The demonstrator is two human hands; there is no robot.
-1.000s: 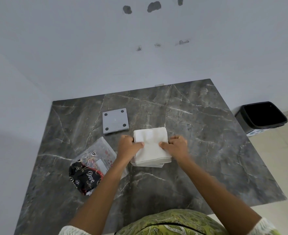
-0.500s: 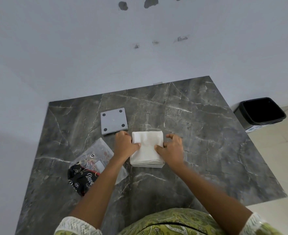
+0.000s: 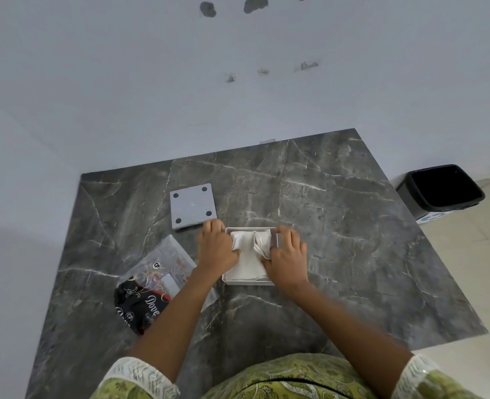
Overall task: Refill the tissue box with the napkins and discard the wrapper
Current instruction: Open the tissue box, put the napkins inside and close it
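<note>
A white stack of napkins (image 3: pixel 248 259) sits inside the open white tissue box (image 3: pixel 245 282) at the middle of the dark marble table (image 3: pixel 353 254). Its middle is bunched up into a fold. My left hand (image 3: pixel 216 249) presses on the stack's left side, fingers curled over it. On the right side my right hand (image 3: pixel 285 259) pinches the napkins against the box wall. The clear and black plastic wrapper (image 3: pixel 148 286) lies flat on the table to the left, partly under my left forearm.
The box's grey square lid (image 3: pixel 193 206), with four dark dots, lies upside down behind the left hand. A black waste bin (image 3: pixel 442 190) stands on the floor past the table's right edge. White walls close the back and left.
The napkin stack has sunk down into the box, so the box rim now shows around it. Both hands have pushed inward and the napkins have bunched in the middle.
</note>
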